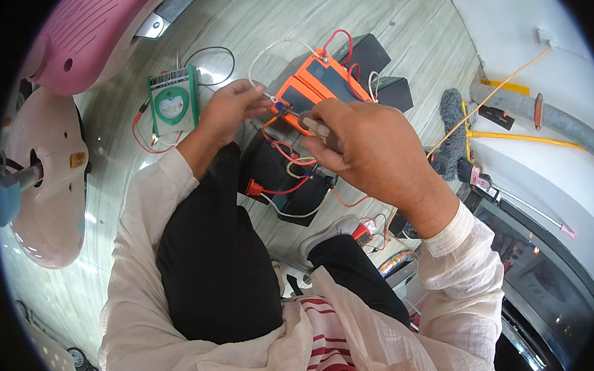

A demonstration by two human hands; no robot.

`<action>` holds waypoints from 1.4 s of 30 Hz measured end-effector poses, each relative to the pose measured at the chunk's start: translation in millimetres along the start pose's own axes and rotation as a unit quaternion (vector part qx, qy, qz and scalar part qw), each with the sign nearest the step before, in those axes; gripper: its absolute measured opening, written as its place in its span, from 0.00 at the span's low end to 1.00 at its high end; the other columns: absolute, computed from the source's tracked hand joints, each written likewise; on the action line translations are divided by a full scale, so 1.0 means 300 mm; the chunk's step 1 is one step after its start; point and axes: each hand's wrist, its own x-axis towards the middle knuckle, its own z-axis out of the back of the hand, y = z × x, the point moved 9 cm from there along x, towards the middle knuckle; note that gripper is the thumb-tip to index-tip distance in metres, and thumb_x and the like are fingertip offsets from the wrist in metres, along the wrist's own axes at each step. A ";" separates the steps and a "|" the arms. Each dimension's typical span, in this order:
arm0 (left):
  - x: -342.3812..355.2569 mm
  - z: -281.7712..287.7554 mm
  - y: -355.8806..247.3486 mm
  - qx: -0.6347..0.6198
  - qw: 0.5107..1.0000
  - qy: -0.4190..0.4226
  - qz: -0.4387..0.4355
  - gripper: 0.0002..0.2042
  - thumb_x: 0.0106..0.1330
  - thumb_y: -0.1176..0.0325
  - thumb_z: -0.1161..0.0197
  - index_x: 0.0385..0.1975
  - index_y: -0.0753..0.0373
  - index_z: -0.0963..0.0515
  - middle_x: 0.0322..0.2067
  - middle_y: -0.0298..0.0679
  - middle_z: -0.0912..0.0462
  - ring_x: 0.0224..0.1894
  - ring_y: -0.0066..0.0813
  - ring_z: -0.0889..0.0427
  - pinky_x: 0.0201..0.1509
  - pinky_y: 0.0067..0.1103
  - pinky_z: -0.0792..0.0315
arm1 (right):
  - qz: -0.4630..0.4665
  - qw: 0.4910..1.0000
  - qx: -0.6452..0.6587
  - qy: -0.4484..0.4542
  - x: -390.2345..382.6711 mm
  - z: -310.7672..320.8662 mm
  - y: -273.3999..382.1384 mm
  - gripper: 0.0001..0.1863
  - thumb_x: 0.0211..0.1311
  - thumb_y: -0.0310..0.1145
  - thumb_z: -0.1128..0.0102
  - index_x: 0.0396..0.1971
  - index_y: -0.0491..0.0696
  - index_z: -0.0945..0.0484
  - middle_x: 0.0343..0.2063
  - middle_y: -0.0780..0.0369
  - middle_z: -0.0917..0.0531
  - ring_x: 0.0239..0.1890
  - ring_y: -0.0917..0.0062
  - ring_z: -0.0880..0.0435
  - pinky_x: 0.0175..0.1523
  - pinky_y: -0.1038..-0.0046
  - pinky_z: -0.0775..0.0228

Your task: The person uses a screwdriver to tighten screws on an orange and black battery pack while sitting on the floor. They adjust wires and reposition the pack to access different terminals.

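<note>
My right hand (379, 146) is closed around the handle of a screwdriver (321, 130), over the near left corner of the orange battery (290, 90). The screwdriver's long axis slants from lower right to upper left, with the shaft pointing left and slightly away from me toward that corner; I cannot tell whether its tip touches the metal there. My left hand (225, 113) has thumb and fingertips nearly together at the ringed end of the white wire (255, 61), just beside the same corner; I cannot tell how firmly they grip it. The wire loops up and over to the battery's far left side.

The battery's top bears dark panels, any print too small to read. Left of my hand, the tester (192, 117) has a printed dark strip and a round green dial, its lettering illegible.
</note>
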 end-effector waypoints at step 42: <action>-0.010 -0.031 0.083 0.034 0.997 0.062 0.005 0.16 0.77 0.57 0.48 0.50 0.60 0.20 0.39 0.33 0.17 0.42 0.21 0.19 0.52 0.22 0.26 | -0.083 0.989 0.085 -0.092 -0.053 0.017 -0.023 0.17 0.56 0.32 0.32 0.41 0.46 0.29 0.31 0.56 0.23 0.37 0.58 0.21 0.39 0.61 0.30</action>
